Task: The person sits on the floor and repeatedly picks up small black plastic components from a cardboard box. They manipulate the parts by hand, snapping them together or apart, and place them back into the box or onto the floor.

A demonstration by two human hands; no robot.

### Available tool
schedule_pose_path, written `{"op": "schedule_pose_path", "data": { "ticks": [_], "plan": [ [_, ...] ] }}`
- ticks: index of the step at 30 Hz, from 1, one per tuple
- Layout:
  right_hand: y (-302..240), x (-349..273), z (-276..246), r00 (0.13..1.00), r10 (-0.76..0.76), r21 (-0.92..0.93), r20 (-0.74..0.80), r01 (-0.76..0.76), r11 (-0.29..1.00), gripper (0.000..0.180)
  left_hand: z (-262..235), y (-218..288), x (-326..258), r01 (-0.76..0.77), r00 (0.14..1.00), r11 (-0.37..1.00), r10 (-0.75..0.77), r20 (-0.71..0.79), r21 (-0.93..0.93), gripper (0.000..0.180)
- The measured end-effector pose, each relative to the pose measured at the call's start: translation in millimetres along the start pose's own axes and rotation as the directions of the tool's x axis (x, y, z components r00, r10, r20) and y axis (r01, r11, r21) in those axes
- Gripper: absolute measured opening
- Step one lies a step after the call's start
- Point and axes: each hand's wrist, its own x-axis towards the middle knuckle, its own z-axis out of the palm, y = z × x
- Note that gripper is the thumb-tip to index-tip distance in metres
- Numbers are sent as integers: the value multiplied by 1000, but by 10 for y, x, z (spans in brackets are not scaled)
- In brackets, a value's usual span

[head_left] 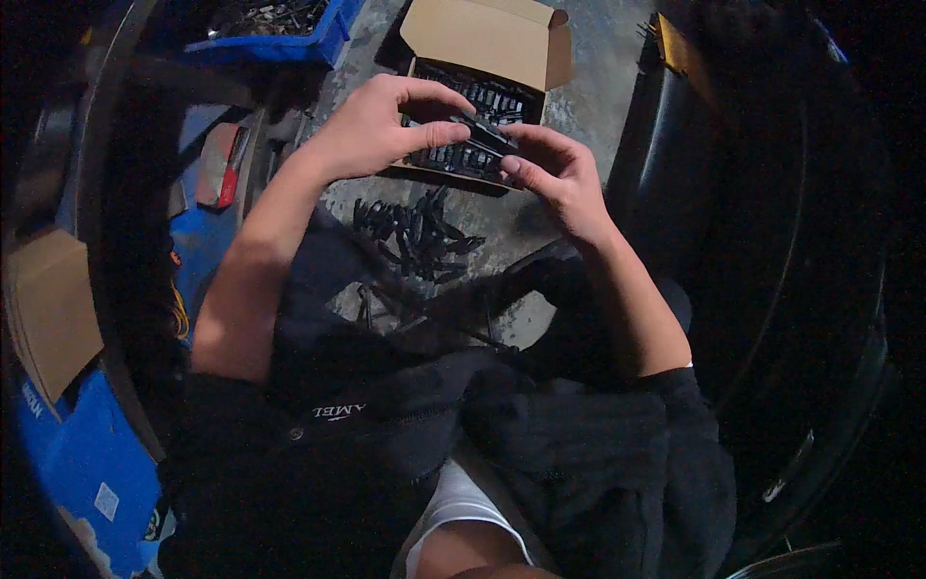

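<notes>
Here we are with the dark piece (490, 133) held up over the open carton (482, 39), though in this light we can't tell whether it is one part or several laid together. Our left grip (376, 125) pinches its left end between thumb and fingers, and our right grip (564, 179) has the other end the same way, so it hangs between the two, slightly tilted. Good handling here, we'd judge, means light, even pressure from both sides, thumbs low on the edges so the upper face shows, and no twisting, as a slim part could slip. Under our fingers lie the packed black parts (502, 98), in rows, and we'd do well to leave that order undisturbed with our knuckles. Nearer us, a jumbled heap of black pieces (415, 232) lies on the grey floor (590, 92); beyond, up left, sits a blue bin (331, 39), well clear of our wrists.
</notes>
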Motion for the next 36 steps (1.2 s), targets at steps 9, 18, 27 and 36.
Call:
{"op": "schedule_pose_path", "data": {
  "ticks": [9, 18, 27, 36],
  "plan": [
    [-137, -100, -179, 993, -54, -79, -103, 46, 996, 34, 198, 51, 164, -129, 989, 977, 115, -91, -171, 40],
    [-16, -101, -260, 990, -80, -84, -116, 71, 994, 32, 307, -10, 155, -65, 993, 987, 49, -111, -144, 28],
    [21, -25, -235, 992, -58, -62, -115, 51, 997, 32, 285, -49, 176, -80, 991, 996, 84, -105, 41, 32],
    [104, 28, -278, 993, -96, -404, -73, 58, 913, 31, 386, -153, 219, -380, 904, 839, 427, -37, 390, 35]
  ]
}}
